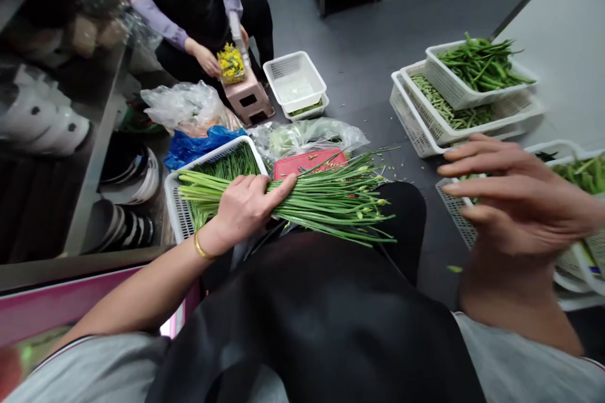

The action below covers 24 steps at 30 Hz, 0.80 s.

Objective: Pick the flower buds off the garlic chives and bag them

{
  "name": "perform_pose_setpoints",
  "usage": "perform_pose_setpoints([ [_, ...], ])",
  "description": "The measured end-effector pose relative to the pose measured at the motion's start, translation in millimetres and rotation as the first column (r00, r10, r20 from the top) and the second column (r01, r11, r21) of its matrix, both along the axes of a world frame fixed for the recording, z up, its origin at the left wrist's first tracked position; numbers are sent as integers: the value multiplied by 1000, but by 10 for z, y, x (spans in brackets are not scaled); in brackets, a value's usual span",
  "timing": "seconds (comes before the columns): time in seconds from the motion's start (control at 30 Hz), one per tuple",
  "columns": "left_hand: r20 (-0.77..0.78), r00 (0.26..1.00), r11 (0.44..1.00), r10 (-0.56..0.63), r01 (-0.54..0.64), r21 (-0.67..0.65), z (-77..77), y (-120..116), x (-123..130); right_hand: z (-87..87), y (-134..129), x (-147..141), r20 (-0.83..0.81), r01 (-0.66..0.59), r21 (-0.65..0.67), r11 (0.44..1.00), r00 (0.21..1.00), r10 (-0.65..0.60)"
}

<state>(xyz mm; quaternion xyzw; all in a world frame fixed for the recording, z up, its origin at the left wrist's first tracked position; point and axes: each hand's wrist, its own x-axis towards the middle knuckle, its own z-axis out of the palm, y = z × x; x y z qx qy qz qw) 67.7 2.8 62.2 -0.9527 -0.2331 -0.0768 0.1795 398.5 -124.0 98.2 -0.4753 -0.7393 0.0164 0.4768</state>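
Observation:
A long bunch of green flowering chives (pixel 331 198) lies sideways over my lap, its pale stem ends to the left and its buds to the right. My left hand (pixel 248 204), with a gold bangle on the wrist, is wrapped over the bunch and grips it. My right hand (pixel 515 195) is raised at the right, fingers apart, holding nothing. A small green scrap (pixel 454 269) is in the air or on the floor beside it. Under the stem ends stands a white basket (pixel 177 211) of dark green chives. Behind the bunch is a red board (pixel 283 167) with bits on it.
Stacked white baskets (pixel 411 123) hold green peppers and beans at the right, with more baskets (pixel 562 148) behind my right hand. Across from me a person's hand (pixel 205 60) touches yellow flowers on a pink stool (pixel 250 97). Plastic bags (pixel 189 104) and a metal shelf (pixel 94 170) are at left.

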Motion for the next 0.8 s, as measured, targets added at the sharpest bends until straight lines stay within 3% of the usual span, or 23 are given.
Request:
perform_pose_setpoints([
  [0.07, 5, 1000, 1000, -4, 4, 21, 39, 29, -13, -12, 29, -11, 112, 65, 44, 997, 991, -69],
  [0.2, -1, 1000, 998, 2, -2, 60, 111, 20, -1, -171, 213, -109, 337, 40, 92, 995, 939, -69],
  [0.33, -5, 1000, 1000, 6, -6, 25, 140, -12, 3, -302, 319, -170, 313, 23, 35, 999, 949, -33],
  [0.43, 14, 1000, 999, 13, -13, -39, 116, -31, -4, -309, 335, -236, 97, 39, -52, 998, 995, -34],
  [0.5, 11, 1000, 998, -3, 4, -56, 78, -44, -18, -279, 338, -270, -213, 64, -45, 997, 974, -72],
  [0.57, -5, 1000, 999, -25, 24, -48, 36, -58, -41, -233, 327, -266, -552, 31, 5, 1000, 834, -23],
  [0.63, -13, 999, 998, -39, 38, -41, 4, -69, -70, -190, 295, -228, -678, -88, 52, 995, 728, 100],
  [0.7, -11, 999, 998, -36, 35, -55, -11, -73, -95, -169, 248, -193, -531, -215, -6, 977, 828, 179],
  [0.77, -12, 1000, 996, -17, 16, -87, -14, -71, -108, -178, 213, -194, -192, -202, -121, 972, 965, 177],
  [0.8, -12, 1000, 995, -6, 5, -102, -13, -69, -111, -193, 207, -210, -26, -165, -157, 974, 986, 163],
])
